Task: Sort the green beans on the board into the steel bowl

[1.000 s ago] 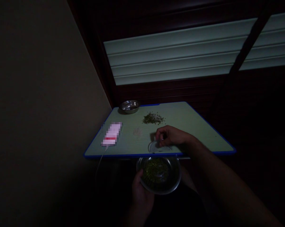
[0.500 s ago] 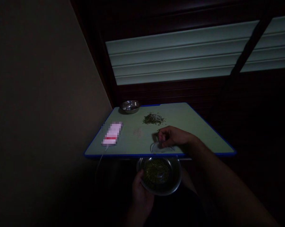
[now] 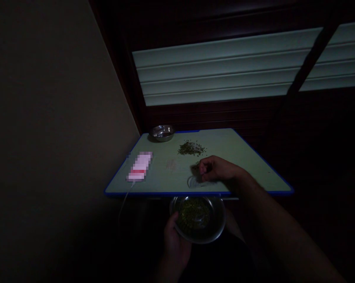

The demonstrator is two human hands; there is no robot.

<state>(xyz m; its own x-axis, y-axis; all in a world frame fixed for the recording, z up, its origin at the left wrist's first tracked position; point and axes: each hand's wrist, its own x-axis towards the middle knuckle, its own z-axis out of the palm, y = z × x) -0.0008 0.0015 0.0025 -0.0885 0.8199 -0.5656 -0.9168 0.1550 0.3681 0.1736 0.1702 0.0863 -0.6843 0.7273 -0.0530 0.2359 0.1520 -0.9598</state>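
Note:
My left hand (image 3: 176, 239) grips the rim of a metal bowl (image 3: 215, 230), its thumb over the edge. Small green grains or beans (image 3: 193, 214) lie inside this bowl, which sits just below the front edge of the table. Above the tabletop my right hand (image 3: 212, 168) is closed, fingertips pinched together; whatever they hold is too small to make out. Just under those fingers a drawn outline (image 3: 193, 181) shows on the surface. A loose pile of small dark grains mixed with pale bits (image 3: 191, 148) lies beyond my right hand.
A second metal bowl (image 3: 162, 133) stands at the table's far left corner. On the left lies a blurred-out phone (image 3: 140, 167) with a white cable (image 3: 124, 202) hanging over the front edge. The small table (image 3: 239, 143) has a blue rim. A wall (image 3: 62, 118) rises at left.
My right hand has lifted slightly and shifted a little to the right. My left hand and the bowl it holds stay almost in place.

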